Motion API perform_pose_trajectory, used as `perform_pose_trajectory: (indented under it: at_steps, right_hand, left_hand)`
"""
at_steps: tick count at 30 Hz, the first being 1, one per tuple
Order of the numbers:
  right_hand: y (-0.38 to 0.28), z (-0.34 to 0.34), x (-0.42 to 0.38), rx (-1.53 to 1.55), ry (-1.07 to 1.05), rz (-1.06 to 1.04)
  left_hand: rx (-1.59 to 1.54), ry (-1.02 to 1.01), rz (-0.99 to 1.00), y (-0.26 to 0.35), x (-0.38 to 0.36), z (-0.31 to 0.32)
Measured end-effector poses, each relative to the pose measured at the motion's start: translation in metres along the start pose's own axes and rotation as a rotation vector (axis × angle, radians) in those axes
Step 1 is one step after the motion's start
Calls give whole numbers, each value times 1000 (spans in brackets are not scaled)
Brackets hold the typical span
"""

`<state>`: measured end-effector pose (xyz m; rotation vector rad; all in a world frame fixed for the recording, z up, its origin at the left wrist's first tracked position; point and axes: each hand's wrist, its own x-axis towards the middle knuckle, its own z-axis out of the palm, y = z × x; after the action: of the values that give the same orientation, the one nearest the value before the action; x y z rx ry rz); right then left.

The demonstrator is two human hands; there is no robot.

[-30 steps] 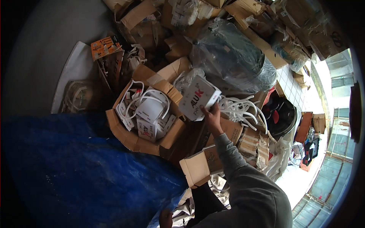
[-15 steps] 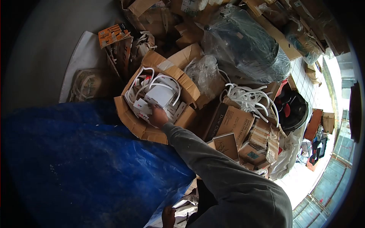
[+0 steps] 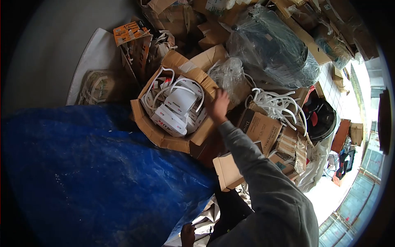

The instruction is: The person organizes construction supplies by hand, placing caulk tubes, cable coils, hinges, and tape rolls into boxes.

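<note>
A large open cardboard box holds white cartons and loops of white tubing. My right hand is at the outer right flap of this box, its fingers slightly apart and nothing visible held in them. A clear plastic bag lies just beyond that hand. Low in the view, my left hand is dark and curled beside my leg; what its fingers hold, if anything, is too small to make out. Under my right forearm, a small brown box sits tilted.
A blue tarp spreads across the left. Right of the large box are a tangle of white tubing, a printed carton and a black helmet-like item. Behind lies a plastic-wrapped dark bundle among torn cardboard.
My right hand has left the cartons inside the large box and moved right to its flap. A printed white carton now lies higher and more exposed. The small brown box has shifted down and left.
</note>
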<state>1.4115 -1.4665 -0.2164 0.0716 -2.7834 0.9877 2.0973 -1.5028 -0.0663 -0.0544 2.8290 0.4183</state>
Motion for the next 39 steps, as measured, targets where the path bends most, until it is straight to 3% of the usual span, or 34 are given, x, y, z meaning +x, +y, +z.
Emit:
perform_pose_trajectory:
  at_steps: [2, 3, 5, 6, 8, 9, 11, 13, 15, 17, 20, 24, 25, 28, 30, 33, 35, 39]
  right_hand:
    - [70, 19, 40, -79, 4, 191]
    - [111, 36, 59, -81, 11, 193]
    - [179, 65, 77, 20, -337, 220]
    - [160, 50, 78, 19, -338, 230]
    - [120, 32, 88, 319, -835, 650]
    - [120, 37, 91, 323, -834, 650]
    - [122, 47, 97, 381, -895, 730]
    - [131, 52, 91, 417, -936, 776]
    - [150, 46, 88, 192, -562, 800]
    - [181, 55, 68, -324, -533, 256]
    - [179, 67, 80, -68, -427, 330]
    - [130, 52, 83, -62, -278, 410]
    - [123, 51, 82, -62, -262, 398]
    - [151, 54, 79, 15, -216, 405]
    - [209, 79, 74, 432, -38, 691]
    - [190, 22, 75, 1046, 193, 1096]
    - [209, 14, 67, 1274, 313, 1131]
    - [230, 3, 60, 1457, 412, 1068]
  left_hand:
    - [-1095, -124, -910, 26, 28, -24]
    - [-1096, -125, -903, 31, 33, -24]
    - [-1019, -74, -766, 36, 38, -26]
    - [-1014, -84, -767, 38, 39, -28]
    - [-1139, -157, -1069, 44, 45, -31]
    - [-1135, -155, -1068, 42, 45, -31]
    - [-1000, -132, -801, 36, 41, -30]
    - [-1030, -147, -856, 35, 38, -30]
    - [-1105, -147, -953, 35, 37, -32]
    - [-1181, -136, -1044, 36, 36, -34]
    - [-1290, -154, -1187, 36, 35, -37]
    - [-1435, -264, -1367, 33, 36, -39]
    - [-1250, -329, -1134, 27, 30, -31]
    - [-1066, -401, -1201, 28, 26, -30]
    - [-1061, -365, -1149, 27, 31, -43]
    - [-1082, -281, -1034, 33, 46, -61]
    - [-1292, -206, -1337, 38, 53, -68]
    - [-1201, -199, -1191, 39, 38, -56]
